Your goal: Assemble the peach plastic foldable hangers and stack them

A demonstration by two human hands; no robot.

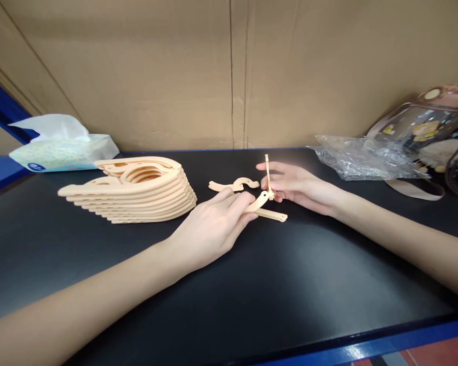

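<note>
My left hand (217,223) is closed around a beige plastic hanger part (258,202), whose curved end with a round hole sticks out past the fingers. A slim beige hanger part (267,175) stands upright, pinched by my right hand (297,185). The lower end of this slim part meets or nearly meets the curved end; I cannot tell whether they are joined. Below them, a straight beige bar (273,215) reaches right from under my left fingers. Just behind my left hand lies a loose hook-shaped beige piece (234,185) on the black table.
A stack of beige folding hangers (152,198) stands left of my hands. Behind it is a tissue pack (66,150). Crumpled clear plastic (366,157) and a transparent bag (423,129) with a strap lie at the right. A cardboard wall (175,76) closes off the back.
</note>
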